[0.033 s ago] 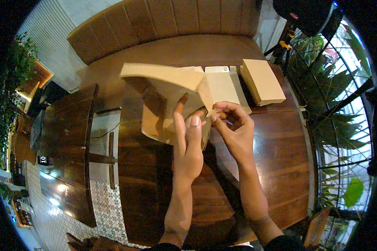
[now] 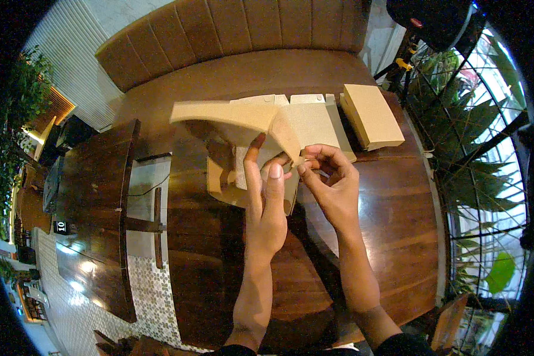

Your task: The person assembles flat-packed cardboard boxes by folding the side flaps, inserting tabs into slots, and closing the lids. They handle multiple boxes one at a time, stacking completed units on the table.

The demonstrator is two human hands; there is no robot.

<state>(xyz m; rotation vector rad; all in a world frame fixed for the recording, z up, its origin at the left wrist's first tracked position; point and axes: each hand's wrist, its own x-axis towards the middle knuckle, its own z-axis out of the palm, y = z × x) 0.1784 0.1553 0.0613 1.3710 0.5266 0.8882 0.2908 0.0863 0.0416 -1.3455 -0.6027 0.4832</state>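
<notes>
A partly folded brown cardboard box (image 2: 219, 113) is held up over the dark wooden table, its long flap raised toward the upper left. My left hand (image 2: 266, 204) is closed on its near side, index finger stretched up along the cardboard and thumb upright; some of its fingers are hidden. At the box's right corner, my right hand (image 2: 333, 181) pinches a small tab between thumb and fingertips. Behind it, flat cardboard blanks (image 2: 314, 118) with cut edges lie on the table. A closed cardboard box (image 2: 372, 117) rests to their right.
The wooden table (image 2: 219, 285) spreads beneath my forearms. Beyond its far edge runs a brown padded bench (image 2: 243, 29). Another dark table (image 2: 95, 178) stands at left, across a gap with patterned floor tiles. A wire grille with plants (image 2: 480, 172) borders the right side.
The raised flap of the held box has dipped slightly, and the cardboard below it has shifted, showing more of the pale piece behind. Both hands stay almost in place.
</notes>
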